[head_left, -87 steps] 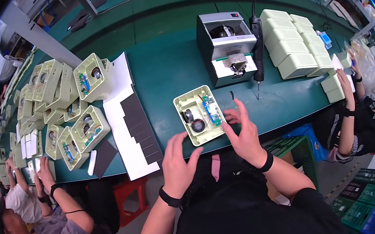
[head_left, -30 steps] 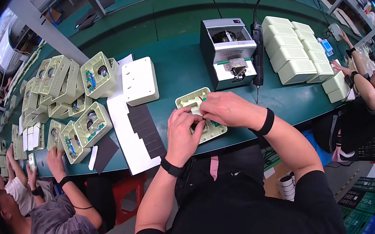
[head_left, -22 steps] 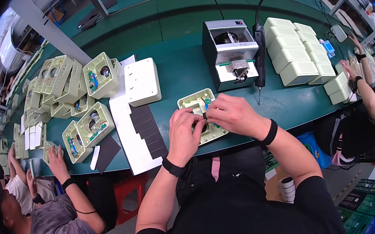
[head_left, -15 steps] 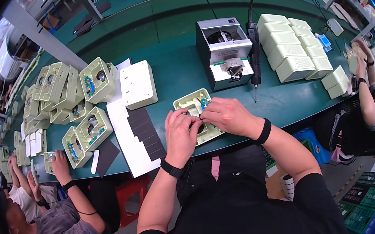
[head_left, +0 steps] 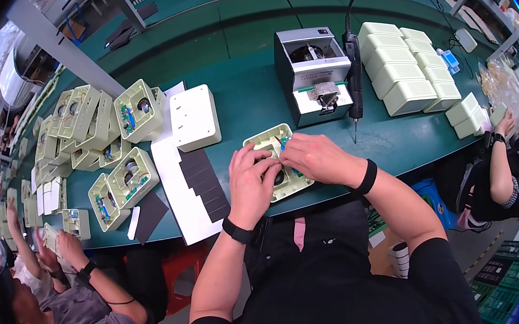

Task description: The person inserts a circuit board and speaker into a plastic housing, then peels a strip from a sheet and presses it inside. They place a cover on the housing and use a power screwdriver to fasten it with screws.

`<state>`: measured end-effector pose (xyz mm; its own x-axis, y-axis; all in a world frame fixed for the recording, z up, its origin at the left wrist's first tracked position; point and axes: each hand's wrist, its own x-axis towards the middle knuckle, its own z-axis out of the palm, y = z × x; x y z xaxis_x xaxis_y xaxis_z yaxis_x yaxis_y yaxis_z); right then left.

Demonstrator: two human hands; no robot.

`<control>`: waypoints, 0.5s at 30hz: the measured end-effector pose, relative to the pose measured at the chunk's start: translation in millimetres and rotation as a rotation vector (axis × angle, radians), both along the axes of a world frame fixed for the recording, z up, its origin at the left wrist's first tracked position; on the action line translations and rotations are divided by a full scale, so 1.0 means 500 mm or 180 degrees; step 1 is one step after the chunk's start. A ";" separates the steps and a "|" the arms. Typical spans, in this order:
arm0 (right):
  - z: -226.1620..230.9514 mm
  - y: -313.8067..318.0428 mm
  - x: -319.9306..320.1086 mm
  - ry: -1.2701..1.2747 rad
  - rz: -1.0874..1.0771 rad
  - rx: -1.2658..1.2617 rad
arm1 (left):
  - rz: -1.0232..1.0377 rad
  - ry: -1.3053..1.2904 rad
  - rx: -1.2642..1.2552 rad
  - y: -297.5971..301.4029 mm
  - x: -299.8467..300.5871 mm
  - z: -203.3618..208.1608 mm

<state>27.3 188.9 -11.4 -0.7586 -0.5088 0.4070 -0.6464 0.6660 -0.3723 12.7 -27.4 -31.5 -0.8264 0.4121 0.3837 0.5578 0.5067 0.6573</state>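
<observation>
An open pale green plastic housing [head_left: 269, 143] with parts inside lies on the green bench [head_left: 244, 92] right in front of me. My left hand [head_left: 250, 184] rests on its left side, fingers curled over the rim. My right hand [head_left: 314, 157] covers its right side, fingertips pressing inside near a small blue part. Most of the housing's inside is hidden under both hands. I cannot tell if either hand holds a loose piece.
A grey screw feeder box [head_left: 312, 72] with an electric screwdriver [head_left: 352, 76] stands behind. Closed pale covers [head_left: 401, 73] are stacked right. Open housings [head_left: 101, 136] pile up left, beside a white cover [head_left: 195, 117] and black pads [head_left: 205, 185] on white paper. Other people work at left [head_left: 68, 295] and right [head_left: 506, 164].
2.9 s ago my hands were off the housing near the bench edge. They have since moved onto it and stay there, shifting only slightly. The white cover appeared at left.
</observation>
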 end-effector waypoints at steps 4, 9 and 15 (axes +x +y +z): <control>0.008 -0.007 0.005 0.0197 -0.0010 -0.0010 | -0.0097 -0.0425 0.0098 -0.003 -0.010 -0.002; 0.006 -0.010 0.004 0.0650 0.0041 0.0147 | -0.0190 -0.0577 0.0195 -0.004 -0.021 -0.003; -0.012 -0.014 0.001 0.0274 -0.0235 -0.0319 | -0.0244 -0.0697 0.0219 -0.006 -0.018 0.007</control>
<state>27.6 182.1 -17.4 -0.7526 -0.4064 0.5181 -0.6294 0.6752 -0.3847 3.6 -30.2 -27.7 -0.8603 0.4558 0.2282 0.4333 0.4183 0.7983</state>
